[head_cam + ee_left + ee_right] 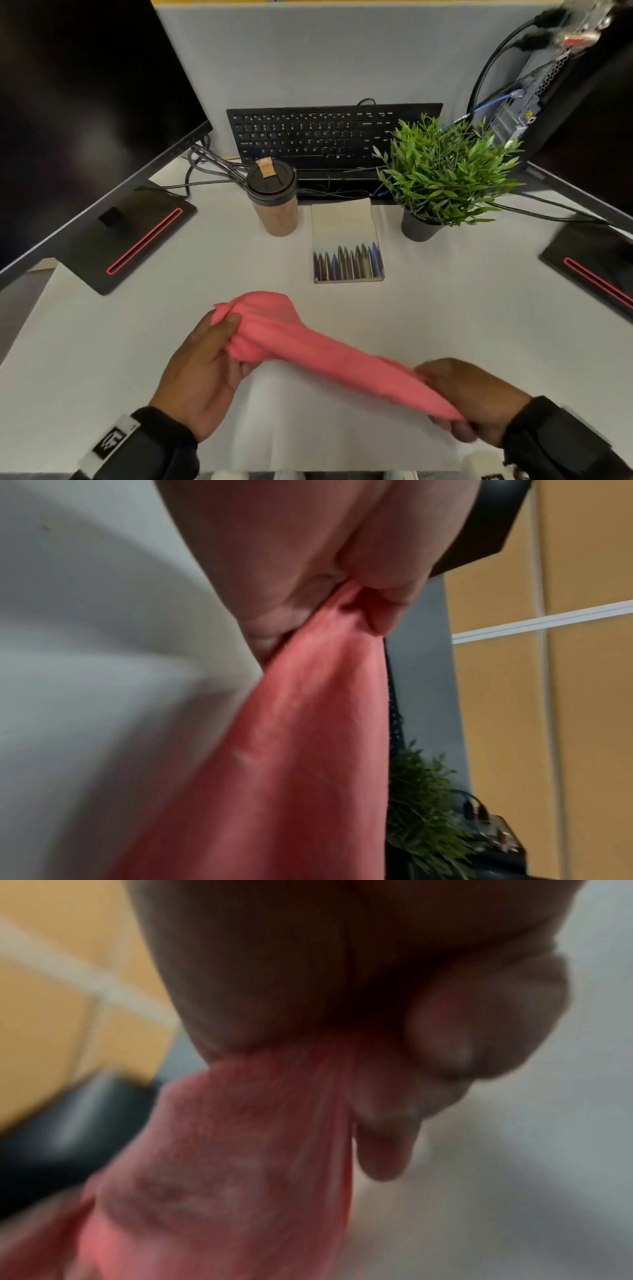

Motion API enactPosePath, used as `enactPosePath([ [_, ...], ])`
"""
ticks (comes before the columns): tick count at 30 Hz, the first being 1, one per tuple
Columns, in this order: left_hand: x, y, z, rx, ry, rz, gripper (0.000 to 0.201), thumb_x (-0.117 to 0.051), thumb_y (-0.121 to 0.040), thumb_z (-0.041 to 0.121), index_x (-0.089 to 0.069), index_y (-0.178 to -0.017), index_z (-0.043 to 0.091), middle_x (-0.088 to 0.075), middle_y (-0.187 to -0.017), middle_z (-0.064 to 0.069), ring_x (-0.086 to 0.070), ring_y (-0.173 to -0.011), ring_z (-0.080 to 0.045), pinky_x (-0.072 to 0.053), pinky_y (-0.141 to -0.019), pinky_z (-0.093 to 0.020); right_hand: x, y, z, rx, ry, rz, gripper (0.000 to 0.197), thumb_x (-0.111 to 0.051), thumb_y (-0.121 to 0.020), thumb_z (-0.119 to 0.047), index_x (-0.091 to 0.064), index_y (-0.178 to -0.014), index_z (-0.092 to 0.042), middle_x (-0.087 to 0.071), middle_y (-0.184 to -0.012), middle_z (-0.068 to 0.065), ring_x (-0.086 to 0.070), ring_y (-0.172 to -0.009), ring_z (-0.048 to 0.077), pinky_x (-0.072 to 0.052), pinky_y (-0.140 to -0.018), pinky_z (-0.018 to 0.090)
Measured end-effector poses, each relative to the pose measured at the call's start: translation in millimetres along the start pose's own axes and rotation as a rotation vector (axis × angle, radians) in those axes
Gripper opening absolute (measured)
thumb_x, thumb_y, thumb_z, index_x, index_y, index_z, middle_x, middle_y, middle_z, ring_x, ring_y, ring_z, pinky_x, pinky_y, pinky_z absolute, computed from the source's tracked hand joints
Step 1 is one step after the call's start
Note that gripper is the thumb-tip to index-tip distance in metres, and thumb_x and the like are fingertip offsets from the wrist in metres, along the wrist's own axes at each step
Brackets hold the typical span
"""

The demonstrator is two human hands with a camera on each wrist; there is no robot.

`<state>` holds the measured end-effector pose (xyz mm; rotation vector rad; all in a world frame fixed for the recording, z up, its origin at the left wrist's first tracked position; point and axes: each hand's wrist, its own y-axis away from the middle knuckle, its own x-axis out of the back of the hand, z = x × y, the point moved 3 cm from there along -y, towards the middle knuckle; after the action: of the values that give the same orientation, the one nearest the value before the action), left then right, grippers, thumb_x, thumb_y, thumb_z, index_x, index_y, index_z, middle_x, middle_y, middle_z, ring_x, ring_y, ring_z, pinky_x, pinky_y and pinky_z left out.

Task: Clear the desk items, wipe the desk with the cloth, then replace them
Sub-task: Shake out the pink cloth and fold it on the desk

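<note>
Head view: both hands up front w/ soft pink cloth stretched between them, over the white desk top, near its front edge.
Left hand: fingers & thumb wrapped round the bunched end of cloth, grasping it.
Right hand: clenched round the other, narrow end of cloth, lower right.
Behind the cloth: tan travel cup w/ black lid, small notebook w/ pen-print cover, green leafy plant in dark grey pot in a row mid-desk, all well apart from hands.
Further back: black keyboard propped vs grey partition; black monitor far left, black PC tower w/ cables far right.
Left wrist view: close-up head view can't give – cloth squeezed in palm crease of hand, hanging down; plant behind, blurry.
Right wrist view: very blurred; curled fingers pinching cloth, pale desk at right. No desk items visible here.
</note>
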<state>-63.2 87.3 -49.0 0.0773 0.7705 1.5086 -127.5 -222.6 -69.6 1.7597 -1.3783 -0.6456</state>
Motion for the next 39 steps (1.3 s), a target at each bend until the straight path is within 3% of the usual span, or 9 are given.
enactPosePath([
  [4,-9.2,-7.6,-7.9,0.045,-0.055,0.04,0.028,-0.046,-0.097,0.017,-0.063,-0.119,0.014,-0.07,-0.116,-0.015,-0.068,-0.107,-0.023,-0.049,-0.092,-0.039,-10.1,3.5,-24.3,0.243,0.79,0.336,0.051,-0.048,-0.069,-0.076,-0.062,-0.088,-0.031,-0.063,-0.082,-0.012,-0.057,-0.073,0.001,-0.046,-0.067,0.022],
  [8,-40.6,-15.2,-15.6,0.18,-0.106,-0.116,0.027,-0.048,-0.097,0.02,-0.067,-0.115,0.018,-0.069,-0.118,-0.013,-0.065,-0.113,-0.026,-0.047,-0.098,-0.043,-52.4,-21.5,-42.5,0.306,0.154,-0.015,0.07,-0.064,-0.058,-0.073,-0.06,-0.115,-0.032,-0.064,-0.117,-0.008,-0.06,-0.106,0.005,-0.047,-0.1,0.035],
  [11,-51.1,-26.2,-12.6,0.252,0.0,-0.18,0.036,-0.055,-0.091,0.029,-0.064,-0.122,0.013,-0.067,-0.121,-0.016,-0.063,-0.112,-0.029,-0.046,-0.099,-0.044,-82.7,-34.4,-42.4,0.314,-0.283,-0.392,0.058,-0.075,-0.077,-0.032,-0.056,-0.126,-0.009,-0.061,-0.127,0.018,-0.06,-0.116,0.031,-0.046,-0.1,0.045],
  [15,-49.3,-27.8,-22.8,0.39,0.069,-0.273,0.049,-0.049,-0.092,0.043,-0.061,-0.126,0.009,-0.066,-0.121,-0.018,-0.064,-0.108,-0.029,-0.047,-0.098,-0.044,-79.9,-38.0,-45.6,0.266,-0.735,-0.392,0.052,-0.074,-0.072,-0.006,-0.058,-0.121,0.005,-0.061,-0.122,0.029,-0.063,-0.106,0.038,-0.053,-0.085,0.042],
  [19,-42.3,-18.4,-38.8,0.404,-0.244,-0.474,0.056,-0.065,-0.082,0.012,-0.051,-0.135,0.025,-0.061,-0.132,-0.011,-0.058,-0.121,-0.032,-0.045,-0.102,-0.052,-48.7,-39.7,-55.6,0.271,-0.846,-0.264,0.057,-0.064,-0.074,-0.003,-0.052,-0.129,-0.005,-0.059,-0.125,0.028,-0.059,-0.112,0.044,-0.054,-0.085,0.05],
  [26,-39.2,-20.9,-2.2,0.121,-0.201,-0.051,0.089,-0.071,-0.08,0.004,-0.024,-0.144,0.044,-0.07,-0.112,-0.02,-0.071,-0.097,-0.03,-0.056,-0.077,-0.038,-6.0,-13.4,-69.4,0.365,-0.479,0.098,0.046,-0.065,-0.083,-0.001,-0.056,-0.12,-0.025,-0.068,-0.085,0.013,-0.067,-0.077,0.025,-0.055,-0.068,0.039],
  [32,-60.6,-1.0,22.9,-0.14,-0.651,-0.208,0.063,-0.075,-0.066,0.003,-0.06,-0.111,0.044,-0.073,-0.099,-0.007,-0.068,-0.093,-0.028,-0.056,-0.085,-0.044,-1.2,15.2,-84.7,0.577,-0.352,0.234,0.025,-0.067,-0.079,0.002,-0.075,-0.095,-0.015,-0.073,-0.095,0.008,-0.067,-0.085,0.022,-0.054,-0.072,0.032],
  [36,-64.3,1.7,40.7,-0.476,-1.055,-0.077,0.044,-0.075,-0.073,0.009,-0.062,-0.094,0.044,-0.067,-0.096,0.022,-0.062,-0.09,0.003,-0.051,-0.078,-0.01,-1.2,28.8,-96.5,0.764,0.265,0.416,0.06,-0.077,-0.072,-0.002,-0.06,-0.118,-0.035,-0.065,-0.106,-0.014,-0.063,-0.096,0.004,-0.053,-0.082,0.016],
  [39,-68.6,14.6,47.0,-0.771,-1.167,-0.022,0.028,-0.071,-0.074,0.018,-0.063,-0.094,0.037,-0.063,-0.092,0.028,-0.058,-0.086,0.011,-0.039,-0.072,0.002,-12.4,42.4,-99.5,0.986,0.617,0.678,0.042,-0.068,-0.077,-0.003,-0.065,-0.112,-0.027,-0.06,-0.095,-0.014,-0.056,-0.088,-0.002,-0.043,-0.078,0.007],
])
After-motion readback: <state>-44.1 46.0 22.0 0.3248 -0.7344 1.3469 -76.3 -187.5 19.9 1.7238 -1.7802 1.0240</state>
